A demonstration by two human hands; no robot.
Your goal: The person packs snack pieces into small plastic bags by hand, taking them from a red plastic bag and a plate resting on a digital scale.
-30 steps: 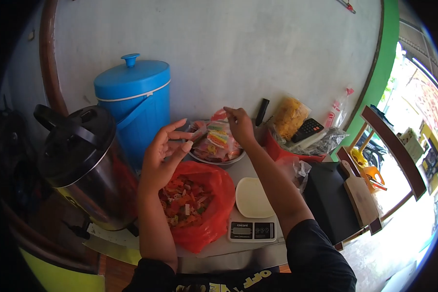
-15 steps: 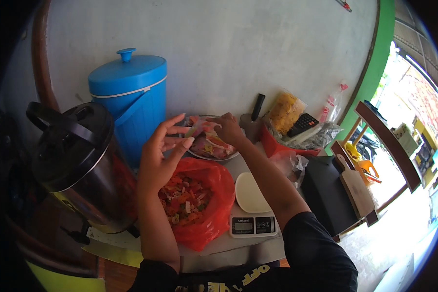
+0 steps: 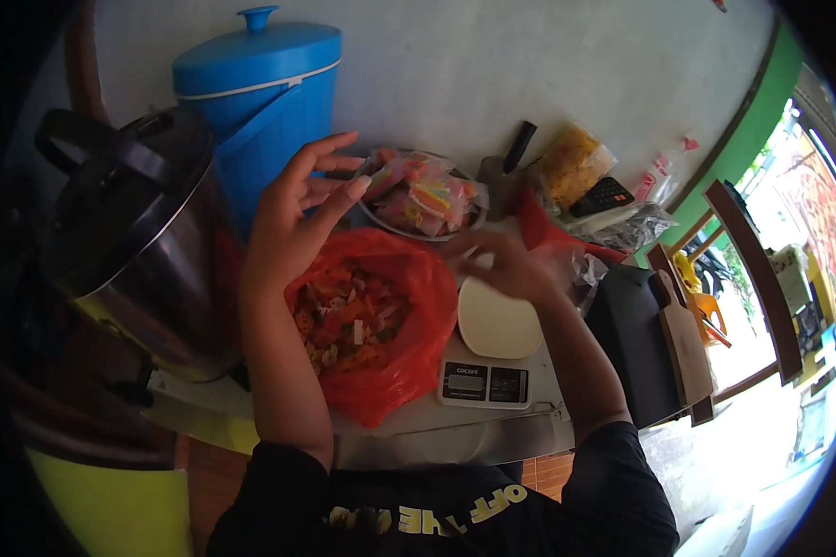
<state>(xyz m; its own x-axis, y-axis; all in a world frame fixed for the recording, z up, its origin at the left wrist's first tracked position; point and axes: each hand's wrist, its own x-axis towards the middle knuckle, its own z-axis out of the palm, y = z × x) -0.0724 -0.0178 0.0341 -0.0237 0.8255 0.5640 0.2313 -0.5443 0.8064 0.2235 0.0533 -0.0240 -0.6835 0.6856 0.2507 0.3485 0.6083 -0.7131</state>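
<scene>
My left hand (image 3: pixel 308 200) is raised beside the metal plate (image 3: pixel 401 236), its fingers and thumb apart and nothing visible between them. Small clear packets of colourful pieces (image 3: pixel 429 197) are heaped on that plate. My right hand (image 3: pixel 502 262), smeared by motion, hovers around the back edge of the kitchen scale's cream tray (image 3: pixel 500 320); whether it holds anything cannot be made out. Below my left hand, an open red plastic bag (image 3: pixel 418 348) contains loose orange, red and pale pieces (image 3: pixel 353 316). The scale's display panel (image 3: pixel 485 382) faces me.
A steel pot with black lid (image 3: pixel 139 251) and a blue lidded container (image 3: pixel 260 84) stand left. Rightward are a red basket (image 3: pixel 539 218) with a yellow packet (image 3: pixel 576 167) and calculator (image 3: pixel 602 197), a black box (image 3: pixel 633 325) and a wooden board (image 3: pixel 683 348). A dark-handled tool (image 3: pixel 518 148) leans behind.
My right hand has come away from the packets on the plate, back toward the scale's tray. My left hand stays raised with fingers apart. The view has tilted downward.
</scene>
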